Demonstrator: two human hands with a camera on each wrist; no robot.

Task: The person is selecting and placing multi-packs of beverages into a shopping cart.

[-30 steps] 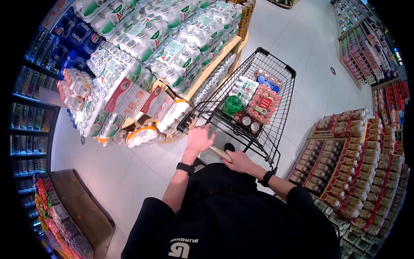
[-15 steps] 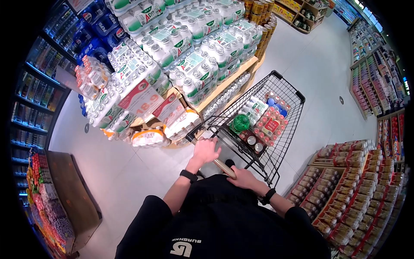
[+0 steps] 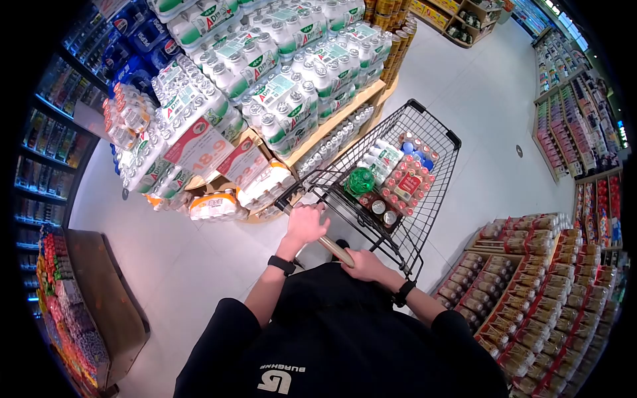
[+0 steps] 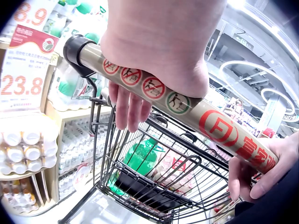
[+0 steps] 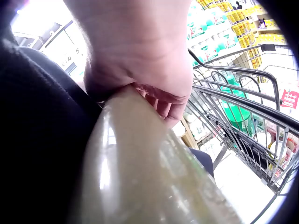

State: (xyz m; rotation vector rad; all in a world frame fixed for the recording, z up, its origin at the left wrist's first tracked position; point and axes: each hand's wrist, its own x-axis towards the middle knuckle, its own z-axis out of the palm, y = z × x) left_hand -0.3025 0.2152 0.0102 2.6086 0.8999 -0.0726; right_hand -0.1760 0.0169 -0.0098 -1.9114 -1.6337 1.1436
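Both hands are on the tan handle [image 4: 187, 116] of a black wire shopping cart [image 3: 424, 192]. My left hand [image 3: 306, 223] rests its palm heel over the bar near the left end, its loose fingers [image 4: 134, 112] hanging down beyond it. Farther right along the bar, my right hand [image 3: 367, 265] grips it with curled fingers. Inside the cart lie a big green bottle [image 3: 360, 180], a white bottle pack [image 3: 380, 161], a red-labelled pack [image 3: 409, 182] of small bottles and several cans [image 3: 383, 212]. Blue caps [image 3: 418, 154] show toward its front.
A tall display of white and green bottle packs [image 3: 282, 99] stands close along the cart's left, with price signs [image 3: 202, 149] on its near end. At right, stacked brown packages [image 3: 531, 285] fill a stand. A brown bin [image 3: 109, 292] sits behind left; tiled floor [image 3: 478, 119] runs ahead.
The head view has tilted, so cart and shelves appear lower and slightly to the right compared with a second ago. Both hands stay on the handle.
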